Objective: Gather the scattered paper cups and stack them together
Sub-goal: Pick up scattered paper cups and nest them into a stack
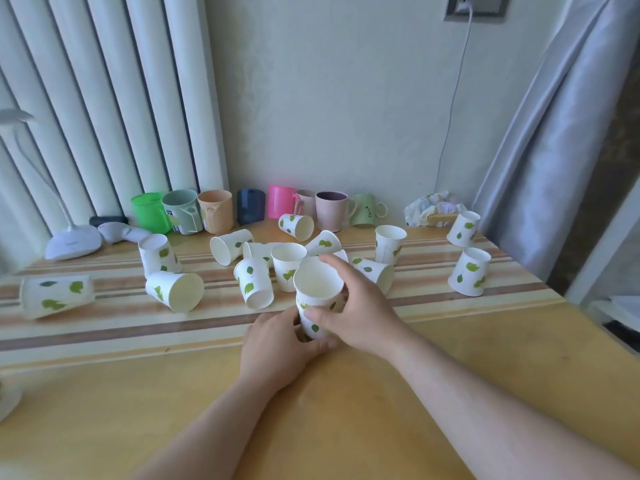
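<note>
A short stack of white paper cups with green leaf prints [317, 289] stands upright at the table's middle. My left hand [277, 344] wraps around the stack's base. My right hand [360, 306] grips the upper cup from the right side. Several loose paper cups lie around behind it: one on its side at the far left [55, 295], one tipped with its mouth toward me [176, 291], one upright [287, 265], and two upside down at the right [469, 271] [463, 228].
A row of coloured mugs [214, 211] lines the back wall. A white desk lamp [72, 242] stands at the back left, a crumpled wrapper [429, 207] at the back right. A radiator and a curtain flank the yellow wooden table [346, 410].
</note>
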